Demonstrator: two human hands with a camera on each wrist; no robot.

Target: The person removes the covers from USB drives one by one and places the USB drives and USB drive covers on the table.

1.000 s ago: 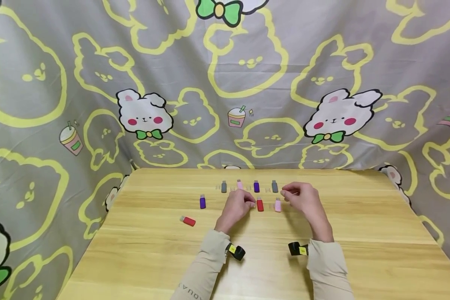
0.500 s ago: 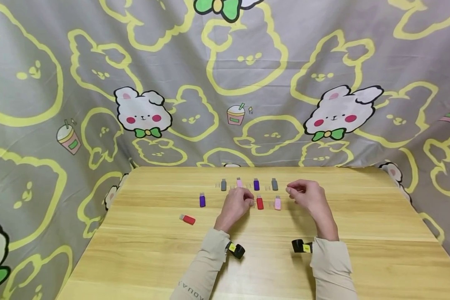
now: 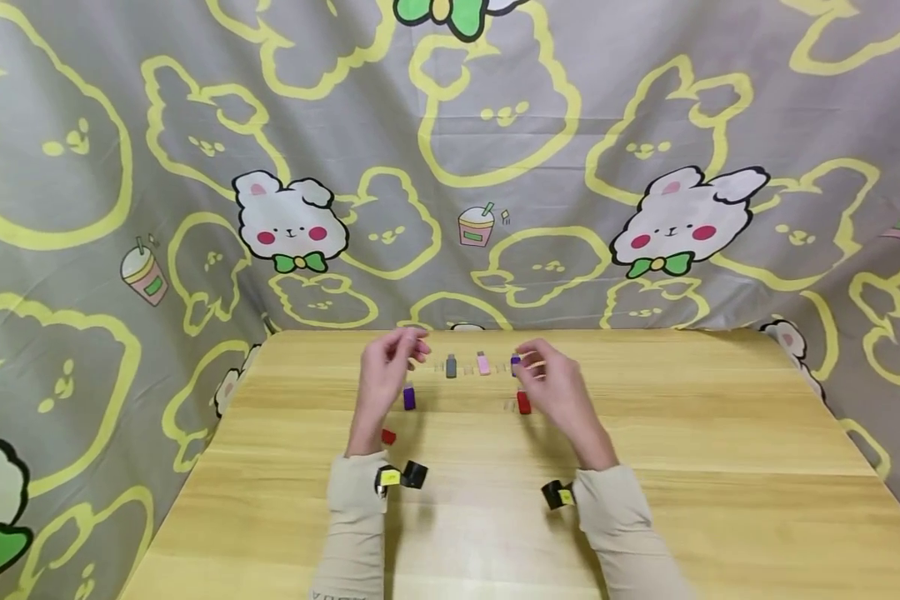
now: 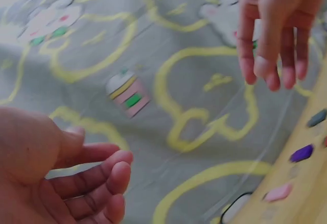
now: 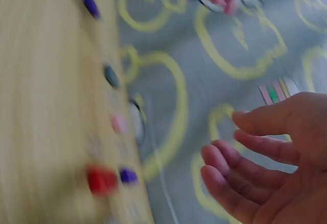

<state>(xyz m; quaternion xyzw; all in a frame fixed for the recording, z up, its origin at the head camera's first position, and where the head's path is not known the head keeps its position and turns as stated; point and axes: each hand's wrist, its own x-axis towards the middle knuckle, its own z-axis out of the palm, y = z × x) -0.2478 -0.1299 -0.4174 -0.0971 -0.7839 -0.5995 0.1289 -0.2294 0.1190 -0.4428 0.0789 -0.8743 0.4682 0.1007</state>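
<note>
My left hand (image 3: 390, 362) is raised above the table's left side, fingers loosely bent and holding nothing in the left wrist view. It partly covers a red USB stick (image 3: 388, 437); a purple USB stick (image 3: 409, 397) lies just right of its wrist. Over the row's right end hovers my right hand (image 3: 558, 383), relaxed and holding nothing in the right wrist view. It hides the row's right part and overlaps another purple USB stick (image 3: 515, 364) and red USB stick (image 3: 523, 402). Between the hands lie a grey USB stick (image 3: 452, 366) and a pink USB stick (image 3: 483, 363).
Small clear caps (image 3: 468, 370) lie beside several sticks. The wooden table (image 3: 720, 467) ends at a hanging grey cloth (image 3: 390, 150) with rabbit drawings, behind and at both sides. Black wrist cameras (image 3: 415, 474) sit on both wrists.
My left hand has lifted off the middle of the table and moved left. My right hand has shifted left, now covering the right grey and pink USB sticks. The visible sticks stay put.
</note>
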